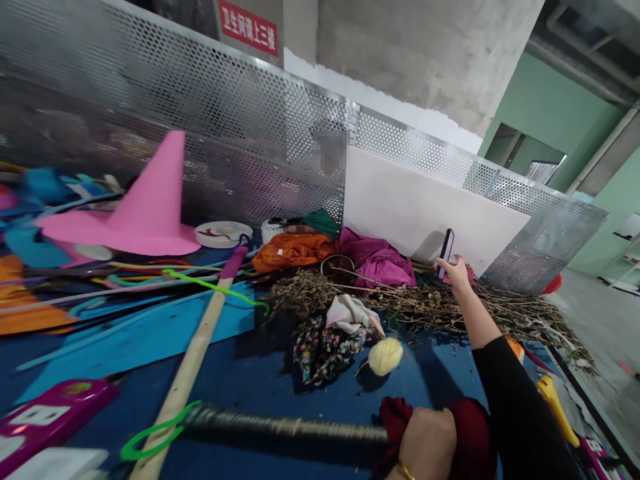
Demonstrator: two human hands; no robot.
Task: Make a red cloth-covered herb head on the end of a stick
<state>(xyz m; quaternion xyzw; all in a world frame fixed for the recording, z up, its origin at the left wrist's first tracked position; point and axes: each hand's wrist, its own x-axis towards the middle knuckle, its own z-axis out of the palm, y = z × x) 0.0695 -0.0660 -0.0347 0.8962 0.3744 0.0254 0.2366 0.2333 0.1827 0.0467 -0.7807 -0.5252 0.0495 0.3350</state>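
My left hand (427,437), with a gold bracelet at its wrist, is closed around dark red cloth (473,437) near the bottom edge. A stick (290,427) wound with dark and tan strands extends leftward from this cloth. At the stick's far end is a bright green pipe cleaner (150,437), looped by a pale wooden pole (193,353) with a purple-wrapped tip. My right arm, in a black sleeve, reaches forward to the board. There my right hand (456,272) grips a dark phone (445,252) held upright; its fingers are partly hidden.
A pink pointed hat (150,207) stands at left near a white tape roll (224,233). Dried stalks (435,308), orange cloth (295,251) and magenta cloth (375,257) line the perforated metal screen (235,100). A yellow yarn ball (385,356) and purple glue gun (60,417) lie nearer.
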